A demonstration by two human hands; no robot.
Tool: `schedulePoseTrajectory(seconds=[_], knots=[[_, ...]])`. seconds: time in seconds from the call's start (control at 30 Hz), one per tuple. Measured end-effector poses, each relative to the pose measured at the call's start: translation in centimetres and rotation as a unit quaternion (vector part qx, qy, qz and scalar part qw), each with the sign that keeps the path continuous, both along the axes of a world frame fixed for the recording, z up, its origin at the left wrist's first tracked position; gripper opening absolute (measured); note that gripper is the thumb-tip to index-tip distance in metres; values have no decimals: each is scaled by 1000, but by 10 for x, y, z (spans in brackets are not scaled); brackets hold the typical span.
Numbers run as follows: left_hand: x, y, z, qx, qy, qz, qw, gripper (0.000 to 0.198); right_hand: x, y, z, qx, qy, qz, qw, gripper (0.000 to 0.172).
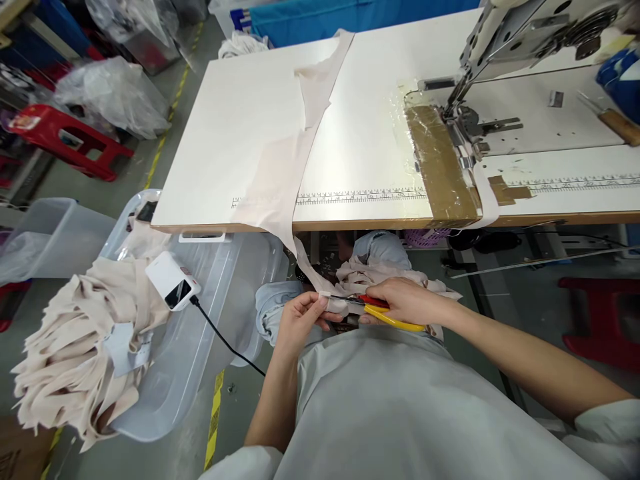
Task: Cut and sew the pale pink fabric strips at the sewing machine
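Over my lap, my left hand (304, 319) pinches the end of a pale pink fabric strip (273, 180). My right hand (400, 300) grips scissors (393, 320) with one yellow and one red handle. Their dark blades point left and lie at the fabric, close to my left fingertips; whether they are apart I cannot tell. From my hands the strip runs up over the table's front edge and across the white tabletop (210, 147). More pale pink fabric (365, 273) is bunched on my lap, partly behind my hands.
A sewing machine (465, 120) stands on the table's right side, a pale band hanging from its foot. At lower left, a clear plastic bin (165, 400) holds heaped fabric strips (75, 333) and a white device (173, 280) with a black cable. A red stool (75, 143) stands further left.
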State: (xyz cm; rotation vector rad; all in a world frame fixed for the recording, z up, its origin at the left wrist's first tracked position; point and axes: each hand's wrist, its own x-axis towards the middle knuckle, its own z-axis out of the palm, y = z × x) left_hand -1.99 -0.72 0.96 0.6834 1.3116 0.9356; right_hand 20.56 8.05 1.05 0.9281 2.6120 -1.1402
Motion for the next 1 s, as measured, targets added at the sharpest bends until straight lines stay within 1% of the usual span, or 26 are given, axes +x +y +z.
schedulePoseTrajectory(seconds=[0.07, 0.2, 0.37, 0.5, 0.6, 0.67, 0.73, 0.77, 0.8, 0.83, 0.87, 0.9, 0.93, 0.97, 1.0], knots=[[0, 0, -1, -2, -3, -3, 1000, 42, 0, 0, -1, -1, -7, -3, 1000, 52], [1, 0, -3, -10, -8, -4, 1000, 43, -1, 0, 2, 27, -36, -6, 999, 49], [3, 1, -1, -17, -8, -17, 1000, 43, -5, -2, 6, 36, -17, -1, 999, 48], [3, 2, 0, -19, 7, -23, 1000, 41, -3, 0, -4, 30, 7, -17, 999, 50], [11, 2, -3, -23, 13, -31, 999, 45, -1, -1, -11, -12, 70, -54, 996, 52], [19, 4, -1, -24, -7, -62, 998, 52, -2, -5, -13, -68, 144, -91, 983, 49], [26, 14, 9, -15, -15, -138, 990, 53, -5, -10, -11, -118, 226, -128, 958, 42], [27, 22, 18, 5, 12, -183, 983, 49, -5, -13, -8, -124, 258, -147, 947, 38], [25, 34, 29, 43, 68, -219, 972, 43, -4, -16, -5, -115, 281, -169, 938, 34], [22, 50, 43, 93, 150, -236, 956, 36, -1, -19, -1, -96, 295, -188, 932, 32], [17, 69, 57, 156, 254, -227, 927, 28, 3, -22, 3, -74, 300, -205, 929, 29], [11, 91, 71, 218, 359, -191, 887, 21, 9, -25, 8, -54, 298, -219, 928, 28], [6, 115, 83, 261, 451, -146, 841, 18, 16, -28, 12, -38, 290, -233, 927, 27], [1, 141, 93, 285, 527, -129, 790, 22, 24, -32, 15, -27, 282, -247, 927, 27], [-2, 166, 101, 287, 587, -125, 746, 29, 33, -35, 18, -20, 275, -263, 925, 28]])
